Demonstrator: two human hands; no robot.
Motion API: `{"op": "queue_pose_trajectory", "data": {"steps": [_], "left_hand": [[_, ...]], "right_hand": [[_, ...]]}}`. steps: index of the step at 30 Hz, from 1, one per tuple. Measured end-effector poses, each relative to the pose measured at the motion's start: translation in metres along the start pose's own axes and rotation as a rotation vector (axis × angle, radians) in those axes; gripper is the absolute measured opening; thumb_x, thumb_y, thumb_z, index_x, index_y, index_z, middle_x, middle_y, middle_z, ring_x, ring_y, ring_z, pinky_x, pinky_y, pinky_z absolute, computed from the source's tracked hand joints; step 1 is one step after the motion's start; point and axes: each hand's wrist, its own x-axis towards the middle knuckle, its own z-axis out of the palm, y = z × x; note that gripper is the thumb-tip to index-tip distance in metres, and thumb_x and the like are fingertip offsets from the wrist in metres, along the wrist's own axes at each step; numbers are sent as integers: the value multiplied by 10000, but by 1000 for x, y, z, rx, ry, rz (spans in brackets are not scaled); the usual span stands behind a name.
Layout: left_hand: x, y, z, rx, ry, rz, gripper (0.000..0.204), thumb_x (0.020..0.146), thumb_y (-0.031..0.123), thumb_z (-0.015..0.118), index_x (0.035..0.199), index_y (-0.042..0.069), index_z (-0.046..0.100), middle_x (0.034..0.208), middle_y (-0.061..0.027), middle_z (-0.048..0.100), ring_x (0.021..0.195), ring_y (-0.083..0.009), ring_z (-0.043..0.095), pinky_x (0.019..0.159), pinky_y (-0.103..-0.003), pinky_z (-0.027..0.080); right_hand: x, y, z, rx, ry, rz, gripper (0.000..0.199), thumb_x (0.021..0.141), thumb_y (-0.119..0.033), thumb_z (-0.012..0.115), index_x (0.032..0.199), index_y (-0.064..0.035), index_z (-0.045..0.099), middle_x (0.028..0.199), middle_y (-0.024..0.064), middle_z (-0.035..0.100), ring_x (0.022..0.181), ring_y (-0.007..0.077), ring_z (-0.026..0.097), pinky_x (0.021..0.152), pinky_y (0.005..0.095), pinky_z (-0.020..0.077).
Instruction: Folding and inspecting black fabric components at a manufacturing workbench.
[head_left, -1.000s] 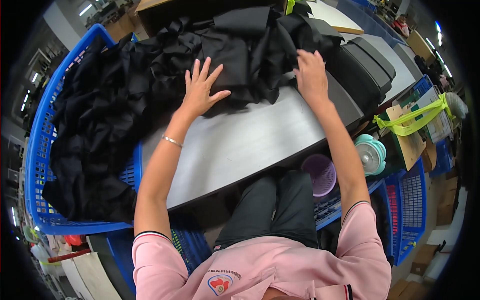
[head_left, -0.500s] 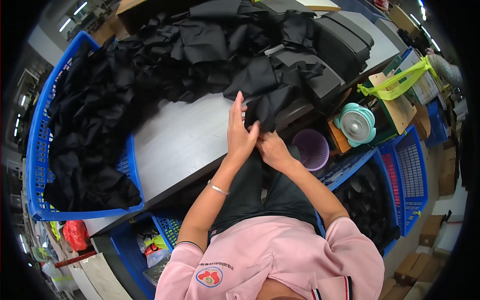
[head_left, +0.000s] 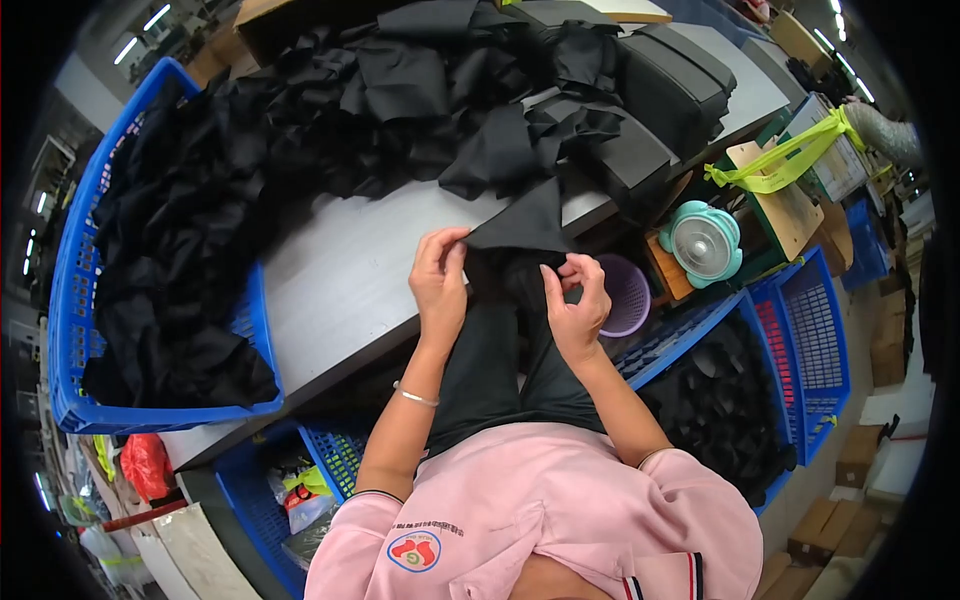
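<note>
One black cloth (head_left: 525,225), plain, matte and roughly triangular, is held up at the near edge of the table (head_left: 340,290). Its long axis runs from hand to hand; its peak points inward over the table. The left hand (head_left: 438,290) pinches one corner; whether the right hand (head_left: 580,308), at another, grips, I cannot tell. One purple bin (head_left: 628,298) and one fan (head_left: 703,245) stand off the table's near side.

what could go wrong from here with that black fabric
The black fabric piece seems held only near its edge by the left hand and right hand, so it might slip. If dropped, it could land in the purple basket beside the right hand. The black heap lies close behind; pulling might drag other pieces along.
</note>
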Motion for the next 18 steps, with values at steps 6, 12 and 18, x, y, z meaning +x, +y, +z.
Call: {"op": "queue_pose_trajectory", "data": {"steps": [6, 12, 18], "left_hand": [[-20, 26, -47, -182, 59, -126, 152, 961, -39, 547, 1045, 22, 658, 1033, -33, 575, 825, -90, 518, 724, -221, 431], [-26, 9, -74, 428, 123, 111, 505, 799, 9, 677, 1285, 43, 542, 1232, -124, 559, 1147, -295, 513, 997, -379, 405], [-25, 1, -70, 528, 12, 245, 414, 751, 26, 750, 1152, 79, 665, 1058, -77, 648, 1001, -264, 589, 906, -367, 422]], "right_hand": [[9, -36, 31, -24, -27, -178, 748, 700, 11, 830, 1361, -73, 489, 1199, 167, 516, 1081, 356, 551, 886, 378, 489], [-5, -42, 67, 60, -271, -188, 494, 799, 115, 664, 1246, -85, 600, 1150, 157, 551, 986, 343, 612, 826, 387, 513], [-20, -42, 57, 66, -348, -231, 404, 822, 96, 645, 1185, -82, 640, 1141, 151, 561, 981, 343, 610, 816, 404, 509]]}}
